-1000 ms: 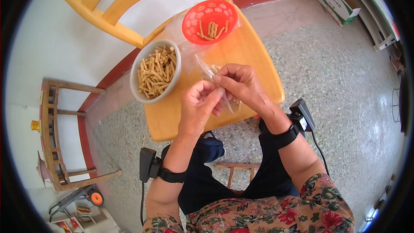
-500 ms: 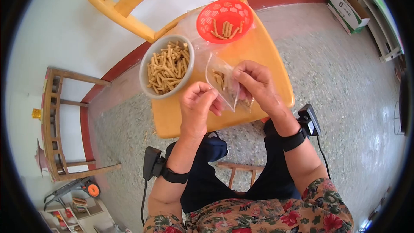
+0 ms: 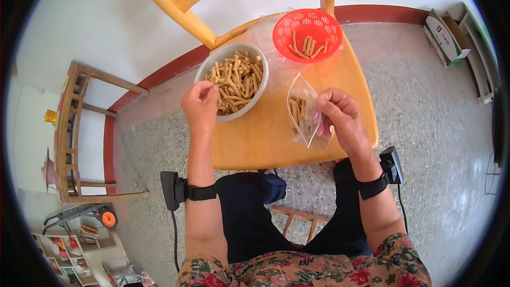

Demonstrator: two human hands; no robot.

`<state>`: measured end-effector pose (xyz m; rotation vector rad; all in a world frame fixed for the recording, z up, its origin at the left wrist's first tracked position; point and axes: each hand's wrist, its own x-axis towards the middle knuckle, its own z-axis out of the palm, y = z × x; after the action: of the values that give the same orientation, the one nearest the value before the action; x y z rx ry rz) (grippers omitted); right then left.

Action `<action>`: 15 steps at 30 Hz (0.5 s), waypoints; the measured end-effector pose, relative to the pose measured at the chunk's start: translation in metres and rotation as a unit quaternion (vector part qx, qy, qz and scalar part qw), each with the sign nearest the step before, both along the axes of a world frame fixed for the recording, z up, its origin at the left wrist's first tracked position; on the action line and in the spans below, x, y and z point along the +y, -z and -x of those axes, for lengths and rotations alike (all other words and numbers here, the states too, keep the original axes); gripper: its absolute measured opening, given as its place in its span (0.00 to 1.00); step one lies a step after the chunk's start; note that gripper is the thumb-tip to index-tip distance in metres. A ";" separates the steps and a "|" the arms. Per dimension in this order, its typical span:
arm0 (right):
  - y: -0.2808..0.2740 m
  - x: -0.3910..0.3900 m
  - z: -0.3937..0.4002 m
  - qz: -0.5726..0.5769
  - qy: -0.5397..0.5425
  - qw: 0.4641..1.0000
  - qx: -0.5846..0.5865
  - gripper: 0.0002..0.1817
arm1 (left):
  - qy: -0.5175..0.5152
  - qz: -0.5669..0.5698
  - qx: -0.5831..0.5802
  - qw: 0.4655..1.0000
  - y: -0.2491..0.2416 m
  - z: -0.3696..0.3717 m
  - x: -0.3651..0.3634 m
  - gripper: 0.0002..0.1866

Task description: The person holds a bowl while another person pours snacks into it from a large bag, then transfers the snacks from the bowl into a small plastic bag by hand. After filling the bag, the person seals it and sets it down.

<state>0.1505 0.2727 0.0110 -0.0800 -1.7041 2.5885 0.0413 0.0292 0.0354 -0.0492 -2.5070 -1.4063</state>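
Observation:
My right hand pinches the right edge of a clear zip bag, whose mouth gapes open. Short tan dried root sticks show inside the bag. My left hand is at the left rim of a grey bowl, its fingers curled together. Whatever those fingers may hold is hidden. The bowl is heaped with tan root sticks. Behind the bag, a red perforated basket has several sticks lying in it.
A yellow wooden chair carries the bowl, bag and basket on its seat. Clear plastic lies by the basket. A wooden stool frame lies to the left, and a cardboard box stands at the far right.
My left hand has let go of the zip bag and moved left to the bowl's rim. My right hand still holds the bag. The view has shifted, moving the chair rightward in the picture.

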 end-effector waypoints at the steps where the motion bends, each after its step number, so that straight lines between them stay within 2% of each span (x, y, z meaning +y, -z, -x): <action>1: 0.000 0.000 0.001 -0.001 0.000 1.000 0.000 0.09 | 0.000 -0.001 0.000 1.000 0.007 0.004 -0.002 0.05; 3: -0.001 -0.001 0.001 0.001 -0.005 1.000 -0.005 0.09 | 0.004 0.171 0.019 0.985 0.015 0.005 0.006 0.06; 4: 0.000 -0.001 0.002 0.001 -0.004 1.000 -0.005 0.09 | -0.027 0.227 0.002 0.974 0.011 0.003 0.017 0.08; 8: 0.003 -0.003 0.006 0.004 -0.014 1.000 -0.013 0.09 | -0.026 0.277 0.030 0.960 0.023 0.010 0.026 0.07; 11: 0.003 -0.004 0.007 -0.001 -0.016 1.000 -0.021 0.09 | -0.011 0.257 0.027 0.966 0.032 0.013 0.025 0.07; 13: 0.003 -0.004 0.007 -0.002 -0.017 1.000 -0.024 0.09 | 0.019 0.068 0.102 0.992 0.033 0.012 0.022 0.07; 14: 0.004 -0.004 0.007 -0.002 -0.017 1.000 -0.020 0.09 | 0.019 0.068 0.102 0.992 0.032 0.010 0.019 0.07; 15: 0.004 -0.004 0.007 -0.003 -0.017 1.000 -0.016 0.09 | 0.025 -0.061 0.019 0.998 0.018 0.005 0.019 0.06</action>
<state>0.1439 0.2683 0.0072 -0.0931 -1.7380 2.6213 0.0364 0.0481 0.0171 -0.1133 -2.4006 -1.5598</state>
